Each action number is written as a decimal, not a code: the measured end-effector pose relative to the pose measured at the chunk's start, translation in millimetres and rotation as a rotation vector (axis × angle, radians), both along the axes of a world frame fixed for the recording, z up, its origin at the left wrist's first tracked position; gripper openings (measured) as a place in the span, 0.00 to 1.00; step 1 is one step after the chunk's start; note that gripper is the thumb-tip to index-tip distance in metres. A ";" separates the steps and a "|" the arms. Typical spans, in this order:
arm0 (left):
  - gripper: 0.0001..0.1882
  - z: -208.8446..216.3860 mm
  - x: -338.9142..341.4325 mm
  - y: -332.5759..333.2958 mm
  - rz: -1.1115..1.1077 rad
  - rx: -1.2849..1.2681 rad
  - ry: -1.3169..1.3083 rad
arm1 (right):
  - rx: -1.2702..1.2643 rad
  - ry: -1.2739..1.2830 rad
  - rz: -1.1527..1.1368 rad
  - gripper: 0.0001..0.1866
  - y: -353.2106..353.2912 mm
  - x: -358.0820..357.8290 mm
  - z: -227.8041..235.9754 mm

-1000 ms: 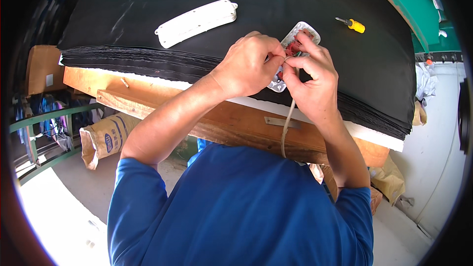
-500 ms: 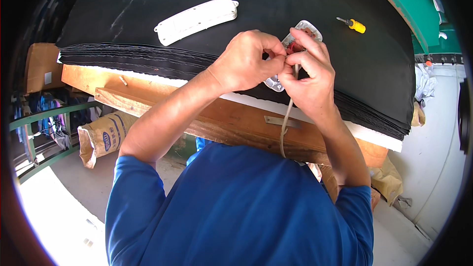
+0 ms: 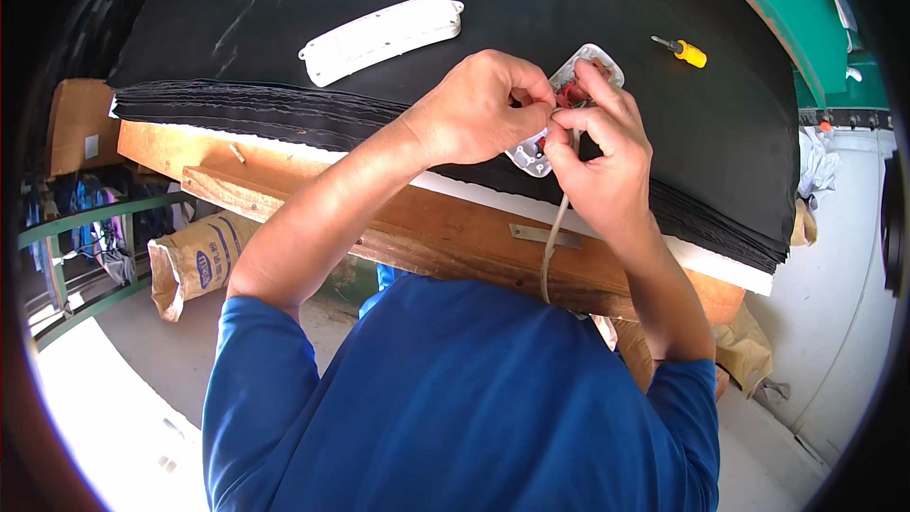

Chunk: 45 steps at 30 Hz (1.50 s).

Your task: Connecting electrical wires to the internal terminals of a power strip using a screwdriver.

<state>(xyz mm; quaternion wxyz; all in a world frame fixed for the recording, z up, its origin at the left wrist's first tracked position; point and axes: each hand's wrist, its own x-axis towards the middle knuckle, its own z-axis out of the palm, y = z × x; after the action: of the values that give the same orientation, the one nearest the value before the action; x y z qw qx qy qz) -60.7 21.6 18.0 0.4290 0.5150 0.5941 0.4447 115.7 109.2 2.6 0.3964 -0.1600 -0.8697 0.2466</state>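
Note:
An opened white power strip housing (image 3: 533,159) lies slanted on the black sheets, with reddish and green wires (image 3: 571,95) inside it. Over its middle, my left hand (image 3: 479,109) and my right hand (image 3: 611,156) meet fingertip to fingertip, each closed in a pinch. A pale cable (image 3: 553,242) runs up from the table's front edge into my right hand's grip. Whatever sits between the left fingertips is too small and covered to make out. The matching white cover (image 3: 382,39) rests apart, to the left and farther back.
A short screwdriver with a yellow handle (image 3: 690,54) lies at the right. The stacked black sheets (image 3: 284,104) reach the wooden table edge (image 3: 455,237), which carries a metal plate (image 3: 545,235). A green machine part (image 3: 787,9) rises at the far right. A paper sack (image 3: 199,261) stands on the floor at left.
Both hands stay pinched together over the housing, having shifted only slightly. The right hand's fingers have moved a little to the right, showing more of the wires and housing.

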 end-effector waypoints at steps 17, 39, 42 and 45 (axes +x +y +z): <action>0.05 -0.9 2.7 -0.3 0.024 0.008 0.026 | 0.111 -0.029 -0.005 0.09 2.2 2.5 1.5; 0.09 -5.7 30.3 -12.9 0.298 0.088 -0.056 | -0.016 -0.117 0.107 0.09 13.9 4.6 13.8; 0.09 -8.0 36.8 -18.3 0.382 0.107 -0.006 | -0.016 -0.108 0.111 0.09 13.5 3.6 13.8; 0.10 -13.1 38.6 -20.9 0.447 0.270 0.369 | -0.006 -0.099 0.112 0.09 13.1 3.1 14.6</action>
<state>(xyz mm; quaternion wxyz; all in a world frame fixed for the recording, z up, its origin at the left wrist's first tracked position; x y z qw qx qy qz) -22.2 0.7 4.9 0.1336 0.4960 0.6959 0.5019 118.8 122.3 17.2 0.3379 -0.1242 -0.8952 0.2626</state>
